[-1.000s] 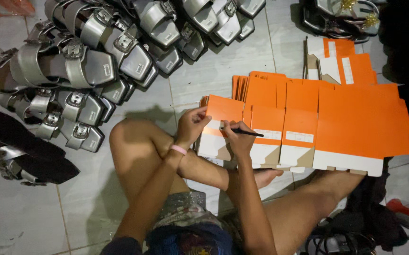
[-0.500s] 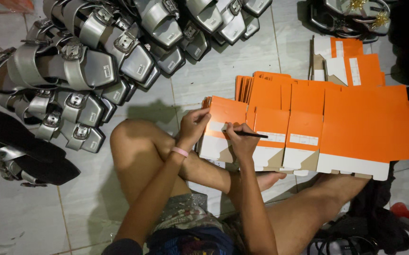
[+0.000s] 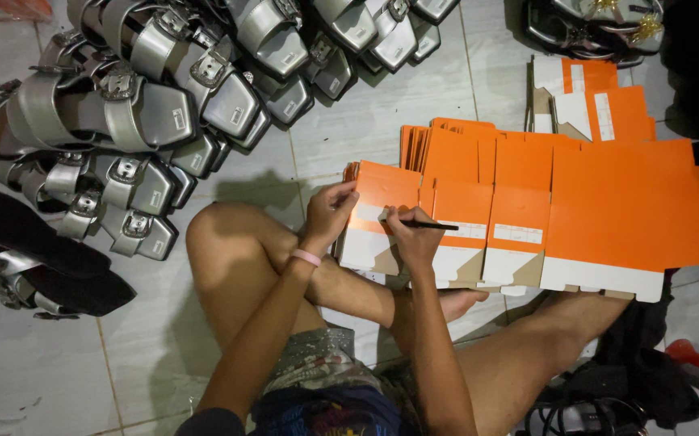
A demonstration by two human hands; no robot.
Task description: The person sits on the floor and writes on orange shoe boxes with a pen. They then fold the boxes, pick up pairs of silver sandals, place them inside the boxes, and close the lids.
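I sit cross-legged on a tiled floor with a fanned stack of flat orange and white cardboard boxes (image 3: 575,218) across my lap. My left hand (image 3: 329,211), with a pink band on the wrist, pinches the left edge of the nearest flat box (image 3: 382,206). My right hand (image 3: 412,236) grips a black pen (image 3: 430,225), its tip on that box's white label strip.
A heap of silver sandals (image 3: 163,105) fills the floor at upper left, with black-soled ones (image 3: 34,258) at far left. More folded orange boxes (image 3: 583,97) lie behind the stack. Dark sandals (image 3: 591,24) sit at top right; a black bag (image 3: 632,371) lies at lower right.
Both hands stay on the nearest box, with the pen shifting only slightly along the label strip. The view has drifted a little.
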